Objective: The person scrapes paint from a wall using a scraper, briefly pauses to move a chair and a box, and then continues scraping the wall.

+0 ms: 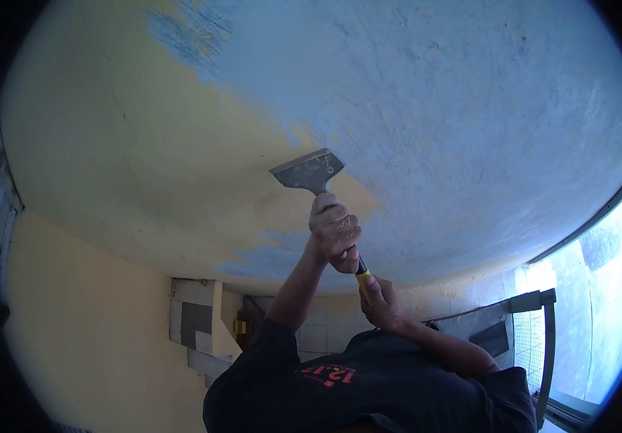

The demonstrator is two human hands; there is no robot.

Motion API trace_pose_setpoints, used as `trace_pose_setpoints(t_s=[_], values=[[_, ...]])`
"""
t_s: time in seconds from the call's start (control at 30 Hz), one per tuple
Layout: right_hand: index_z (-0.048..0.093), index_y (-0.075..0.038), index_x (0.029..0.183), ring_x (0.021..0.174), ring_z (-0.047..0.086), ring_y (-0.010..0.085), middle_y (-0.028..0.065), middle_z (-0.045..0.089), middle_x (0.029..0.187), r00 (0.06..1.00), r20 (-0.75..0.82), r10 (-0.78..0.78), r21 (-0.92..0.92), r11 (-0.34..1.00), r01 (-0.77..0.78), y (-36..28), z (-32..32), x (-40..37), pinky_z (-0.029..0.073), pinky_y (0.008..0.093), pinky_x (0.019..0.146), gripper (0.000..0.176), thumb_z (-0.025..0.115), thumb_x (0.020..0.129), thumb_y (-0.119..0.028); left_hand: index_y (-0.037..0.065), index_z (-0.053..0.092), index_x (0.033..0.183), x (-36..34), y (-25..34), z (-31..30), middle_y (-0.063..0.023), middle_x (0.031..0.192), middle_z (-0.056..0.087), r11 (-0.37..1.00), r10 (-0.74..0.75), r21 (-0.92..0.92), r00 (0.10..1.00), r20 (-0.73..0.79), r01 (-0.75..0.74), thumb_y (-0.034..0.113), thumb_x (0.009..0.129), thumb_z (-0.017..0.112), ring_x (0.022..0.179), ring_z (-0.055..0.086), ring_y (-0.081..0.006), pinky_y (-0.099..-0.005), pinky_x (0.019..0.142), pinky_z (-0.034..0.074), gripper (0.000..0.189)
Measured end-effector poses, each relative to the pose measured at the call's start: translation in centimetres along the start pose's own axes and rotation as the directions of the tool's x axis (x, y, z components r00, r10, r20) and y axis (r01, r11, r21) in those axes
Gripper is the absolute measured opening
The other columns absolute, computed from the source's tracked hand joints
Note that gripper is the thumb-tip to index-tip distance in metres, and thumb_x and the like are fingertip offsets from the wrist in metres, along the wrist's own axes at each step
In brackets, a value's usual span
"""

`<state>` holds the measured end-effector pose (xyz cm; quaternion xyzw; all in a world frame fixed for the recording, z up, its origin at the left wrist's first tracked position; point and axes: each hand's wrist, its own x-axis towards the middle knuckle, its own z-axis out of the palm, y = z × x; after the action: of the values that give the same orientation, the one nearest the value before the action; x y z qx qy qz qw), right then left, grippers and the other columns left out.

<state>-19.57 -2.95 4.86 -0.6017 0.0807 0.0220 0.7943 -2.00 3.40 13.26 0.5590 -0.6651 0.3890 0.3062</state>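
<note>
A wide-bladed scraper (309, 171) on a long handle lies with its blade edge at the painted wall (203, 144); whether it touches cannot be told. My left hand (336, 231) is closed around the upper handle, just below the blade, and pale flakes stick to its back. Lower down, my right hand (383, 303) grips the yellow and black end of the same handle. Yellowish paint covers the surface left of the blade. To the right and above, a bluish-white scraped area (455, 144) shows streaks and scratches.
At the right is a bright window (599, 252) with a dark frame. A dark metal bar (548, 346) stands before it. Grey and white tiles (195, 317) form a stepped ledge at lower left. My dark shirt (397, 382) fills the bottom.
</note>
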Motion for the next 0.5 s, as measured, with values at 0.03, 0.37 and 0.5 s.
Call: trace_pose_setpoints(t_s=[0.03,0.37,0.5], values=[[0.045,-0.005,0.081,0.05,0.043,0.0069,-0.0024,0.043,0.06,1.0,0.004,0.002,0.0,1.0,-0.002,-0.3,-0.1,0.3,0.038,0.0255,0.047,0.054,0.033,0.1,-0.054,0.01,0.039,0.049,0.1,-0.2,-0.1,-0.0027,0.051,0.041,1.0,-0.003,0.003,1.0,0.002,0.003,0.032,0.069,0.044,0.05,0.046,-0.0204,-0.0376,0.064,0.038,0.03],[0.044,-0.006,0.077,0.045,0.043,0.0073,-0.001,0.043,0.056,0.993,0.092,-0.07,-0.047,0.996,0.075,-3.5,0.4,1.4,0.035,0.0238,0.041,0.06,0.024,0.099,-0.058,0.01,0.042,0.049,3.2,-1.6,-2.0,-0.0029,0.051,0.042,0.998,0.024,0.065,0.997,-0.067,-0.019,0.029,0.069,0.043,0.051,0.046,-0.0203,-0.0376,0.065,0.039,0.027],[0.044,-0.005,0.077,0.044,0.043,0.0077,-0.0005,0.043,0.056,0.975,0.141,-0.173,-0.136,0.972,0.192,-6.5,0.3,4.4,0.036,0.0238,0.04,0.06,0.025,0.099,-0.058,0.01,0.044,0.05,5.5,-4.1,-4.3,-0.0038,0.054,0.047,0.97,0.123,0.215,0.992,-0.021,-0.115,0.029,0.072,0.043,0.053,0.05,-0.0215,-0.0389,0.067,0.039,0.029]])
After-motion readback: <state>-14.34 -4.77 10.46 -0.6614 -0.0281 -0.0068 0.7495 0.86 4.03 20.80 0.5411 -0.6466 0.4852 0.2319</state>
